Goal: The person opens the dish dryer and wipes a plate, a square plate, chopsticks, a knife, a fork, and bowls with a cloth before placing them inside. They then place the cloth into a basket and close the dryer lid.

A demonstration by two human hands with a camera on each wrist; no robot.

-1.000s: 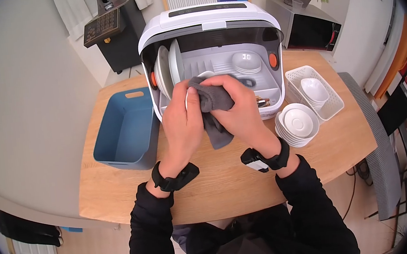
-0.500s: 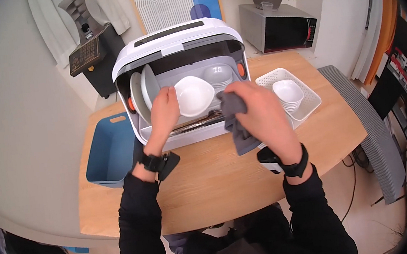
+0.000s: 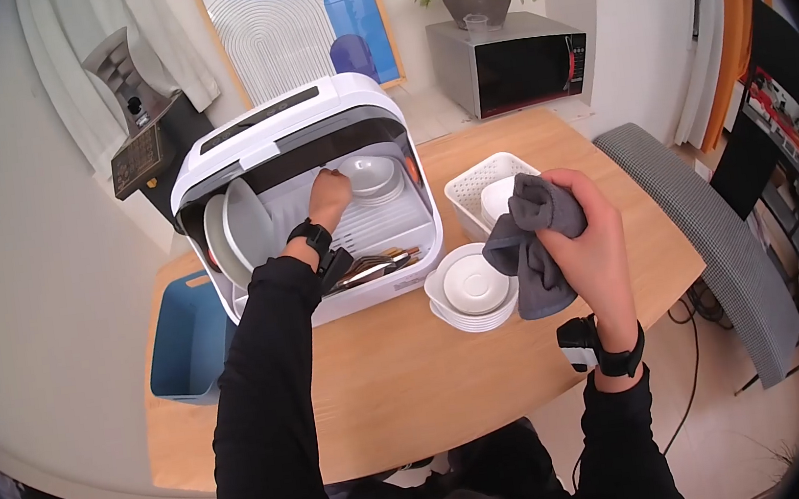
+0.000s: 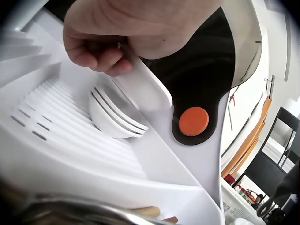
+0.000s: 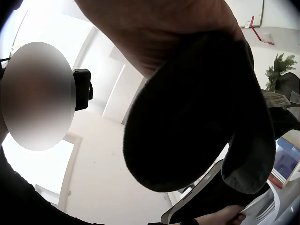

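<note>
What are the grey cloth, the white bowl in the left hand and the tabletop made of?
Grey cloth: limp folds and a matte, fuzzy surface suggest soft fabric, perhaps microfibre.
White bowl: smooth with a slight sheen; ceramic or plastic.
Tabletop: pale, fine-grained, low-sheen; wood or wood-look laminate.

Tbl [image 3: 416, 395]: dish cab. [image 3: 375, 292], bin [image 3: 182, 333], bskt [image 3: 466, 188], dishes [image 3: 475, 283]

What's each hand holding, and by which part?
Left hand: a white bowl, by its rim. Right hand: the gray cloth, by its bunched upper part.
</note>
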